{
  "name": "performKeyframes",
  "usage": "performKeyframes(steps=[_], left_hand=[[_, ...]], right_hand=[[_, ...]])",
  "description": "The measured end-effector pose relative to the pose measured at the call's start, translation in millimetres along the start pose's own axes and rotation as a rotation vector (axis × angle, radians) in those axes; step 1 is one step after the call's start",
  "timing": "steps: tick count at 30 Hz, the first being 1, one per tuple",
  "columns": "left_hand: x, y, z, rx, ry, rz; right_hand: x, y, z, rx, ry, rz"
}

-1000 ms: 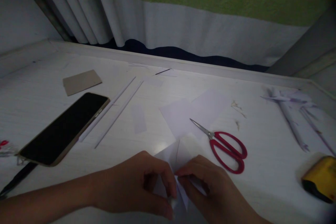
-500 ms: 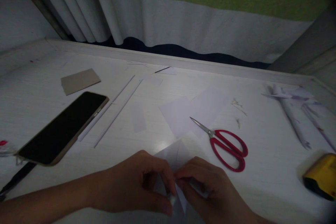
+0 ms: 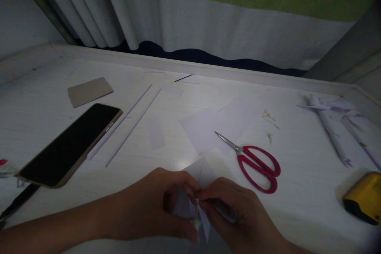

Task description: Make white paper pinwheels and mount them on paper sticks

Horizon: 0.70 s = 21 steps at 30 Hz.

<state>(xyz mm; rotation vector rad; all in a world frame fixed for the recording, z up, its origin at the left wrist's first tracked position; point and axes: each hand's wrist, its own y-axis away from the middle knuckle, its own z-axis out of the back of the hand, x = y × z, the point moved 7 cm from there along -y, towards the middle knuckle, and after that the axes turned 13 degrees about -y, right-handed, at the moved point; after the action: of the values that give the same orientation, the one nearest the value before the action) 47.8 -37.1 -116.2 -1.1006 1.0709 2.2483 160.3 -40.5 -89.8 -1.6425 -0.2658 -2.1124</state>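
Observation:
Near the bottom middle, my left hand (image 3: 157,204) curls with its thumb and fingers closed round a small pale thing (image 3: 196,222), too blurred to name. A thin, light stick-like line shows just above it. My right hand (image 3: 235,206) pinches folded white paper (image 3: 205,226) beside the left fingertips, and the two hands nearly touch. One pointed corner of the paper hangs below the fingers; a wider creased part (image 3: 202,166) lies behind them. Fingers hide much of the middle. To the right of my hands lie red-handled scissors (image 3: 256,166), blades pointing away to the left.
A phone (image 3: 71,143), two thin paper rolls (image 3: 131,131) and a brown card (image 3: 90,92) lie at left. White paper pieces (image 3: 202,127) are behind my hands. Crumpled paper (image 3: 333,111) and a yellow-black object (image 3: 364,198) sit at right. A curtain (image 3: 208,24) hangs behind.
My left fingers have shifted slightly up and closer to the right fingertips. The thin stick-like line between the hands now shows. Other things on the table stay put.

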Motion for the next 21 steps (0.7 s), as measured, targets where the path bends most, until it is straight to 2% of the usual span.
performKeyframes(steps=[7,15,21], left_hand=[[3,-3,-2.0,-0.018,0.113,-0.033],[1,-1,0.3,-0.03,0.147,-0.033],[-1,-1,1.2,-0.043,0.155,-0.009]], right_hand=[[-5,1,1,-0.05,-0.011,-0.055],[-8,3,0,-0.035,-0.031,-0.117],[5,2,1,-0.012,0.042,0.027]])
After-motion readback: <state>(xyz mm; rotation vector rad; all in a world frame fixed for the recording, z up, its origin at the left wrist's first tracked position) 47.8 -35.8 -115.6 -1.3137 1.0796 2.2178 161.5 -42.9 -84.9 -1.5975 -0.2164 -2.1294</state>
